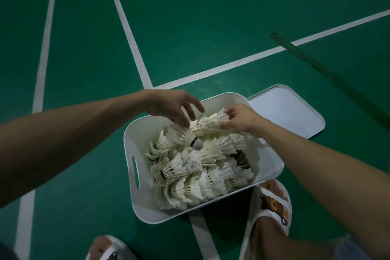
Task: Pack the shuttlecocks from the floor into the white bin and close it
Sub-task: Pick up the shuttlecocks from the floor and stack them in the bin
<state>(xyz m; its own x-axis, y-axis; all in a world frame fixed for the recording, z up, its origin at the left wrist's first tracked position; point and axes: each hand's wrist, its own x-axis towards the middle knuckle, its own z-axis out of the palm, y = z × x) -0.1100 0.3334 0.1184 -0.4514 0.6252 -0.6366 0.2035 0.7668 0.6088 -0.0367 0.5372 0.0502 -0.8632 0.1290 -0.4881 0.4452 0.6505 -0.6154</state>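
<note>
A white bin [135, 145] stands on the green court floor, filled with several white feather shuttlecocks [196, 167]. A nested stack of shuttlecocks [202, 129] lies across the top of the pile at the bin's far side, its cork tip pointing toward me. My right hand [242, 119] pinches the feathered end of that stack. My left hand [175, 105] hovers over the stack's other part, fingers spread and touching the feathers. The bin's white lid [287, 110] lies flat on the floor behind the bin to the right.
White court lines [126, 27] cross the green floor [190, 6]. A dark strip [295, 48] lies on the floor at the far right. My two feet in white slippers [274, 202] stand close to the bin's near side.
</note>
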